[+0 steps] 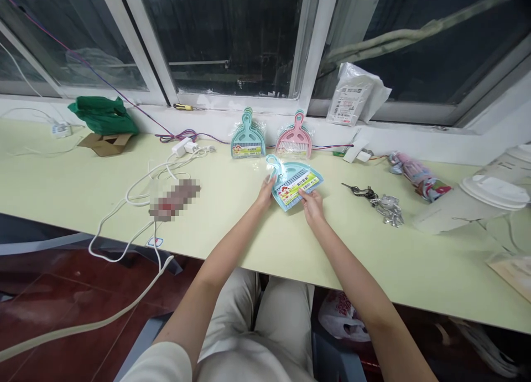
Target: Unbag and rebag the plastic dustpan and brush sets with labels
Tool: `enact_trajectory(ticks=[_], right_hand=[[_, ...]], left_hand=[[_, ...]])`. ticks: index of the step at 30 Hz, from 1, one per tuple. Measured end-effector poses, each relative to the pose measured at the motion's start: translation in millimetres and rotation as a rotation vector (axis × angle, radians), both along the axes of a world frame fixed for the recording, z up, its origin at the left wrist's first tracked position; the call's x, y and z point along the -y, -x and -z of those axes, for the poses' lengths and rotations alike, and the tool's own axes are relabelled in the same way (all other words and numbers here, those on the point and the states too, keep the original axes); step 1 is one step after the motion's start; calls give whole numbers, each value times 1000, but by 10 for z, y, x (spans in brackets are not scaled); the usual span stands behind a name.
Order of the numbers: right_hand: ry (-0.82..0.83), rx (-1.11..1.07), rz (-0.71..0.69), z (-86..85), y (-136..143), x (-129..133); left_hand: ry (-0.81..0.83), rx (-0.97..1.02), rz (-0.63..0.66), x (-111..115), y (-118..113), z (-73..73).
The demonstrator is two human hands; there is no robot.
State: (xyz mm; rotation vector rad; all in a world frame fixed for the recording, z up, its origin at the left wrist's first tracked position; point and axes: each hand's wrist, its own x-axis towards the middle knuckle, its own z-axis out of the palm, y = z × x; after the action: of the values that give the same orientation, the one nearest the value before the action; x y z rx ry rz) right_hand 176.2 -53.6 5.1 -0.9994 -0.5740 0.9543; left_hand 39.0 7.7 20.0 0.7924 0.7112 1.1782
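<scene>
Between my hands is a teal dustpan and brush set [290, 177] in clear wrapping, with a yellow-green label across its front. It is tilted, its handle pointing up and left, a little above or on the table; I cannot tell which. My left hand [266, 192] grips its left edge. My right hand [312, 206] pinches its lower right side by the label. Behind it, teal dustpan sets [248, 135] lean in a stack against the wall. Pink dustpan sets [295, 137] stand in a similar stack to their right.
White cables [136, 188] and a blurred-out object [174, 199] lie on the table [224, 227] at left, near a green bag [103, 115] and cardboard box [105, 144]. To the right are keys [388, 207], a folded umbrella [418, 177] and lidded white cups [468, 205].
</scene>
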Motion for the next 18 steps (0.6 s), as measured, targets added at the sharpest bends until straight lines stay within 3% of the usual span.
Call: enact_trajectory(ticks=[3, 7, 14, 18], right_hand=[[-42, -26, 63, -29, -4, -9], [-64, -47, 136, -52, -21, -22], [-62, -53, 93, -21, 41, -31], [-89, -72, 178, -20, 47, -43]], left_hand=[[-5, 37, 96, 46, -144, 93], [-23, 90, 147, 135, -256, 104], [-58, 124, 47, 154, -209, 62], [-129, 89, 5, 260, -323, 117]])
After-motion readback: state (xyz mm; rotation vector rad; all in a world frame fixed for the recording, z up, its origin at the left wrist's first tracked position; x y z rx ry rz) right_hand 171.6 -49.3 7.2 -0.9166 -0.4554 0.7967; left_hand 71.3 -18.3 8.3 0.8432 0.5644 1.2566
